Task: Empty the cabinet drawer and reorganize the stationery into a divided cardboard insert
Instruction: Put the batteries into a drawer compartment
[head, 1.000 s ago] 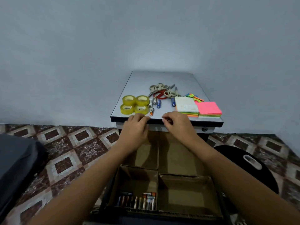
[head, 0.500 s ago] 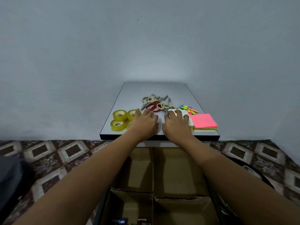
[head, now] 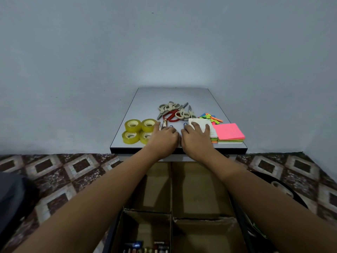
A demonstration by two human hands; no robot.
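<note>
**Head view.** We see both hands lying palm-down, side by side, on the front of the cabinet top (head: pixel 164 95), a smooth pale-grey slab with a dark edge band.

- **Left hand** (head: pixel 163 138): the fingers are straight and close together and hold nothing. Their tips reach a few loose batteries (head: pixel 164 122), small metal-capped cylinders.
- **Right hand** (head: pixel 196 138): the fingers are spread flat and press on a white note pad (head: pixel 200 123), a square block that tops a stack of coloured paper layers.
- **Other stationery on the top:**
  - Four tape rolls (head: pixel 132 125), glossy translucent-yellow rings, lie flat in a two-by-two block just left of the left hand.
  - Behind the hands is a heap of scissors (head: pixel 173 111) with steel blades, beige plastic loop handles and one red pair.
  - A pink note pad (head: pixel 228 131), matte and square, touches the white pad's right side.
  - Narrow bright paper flags (head: pixel 210 117) lie fanned behind the pads.
- **Cardboard insert** (head: pixel 200 189): it sits in the open dark-walled drawer (head: pixel 114 227) below the top's front edge. It is plain brown board, and crossed partitions divide it into rectangular compartments.
- **Stored batteries** (head: pixel 145 250): a row of them stands in the near-left compartment.
- **Floor** (head: pixel 54 170): speckled maroon and cream tile in a diamond pattern.
</note>
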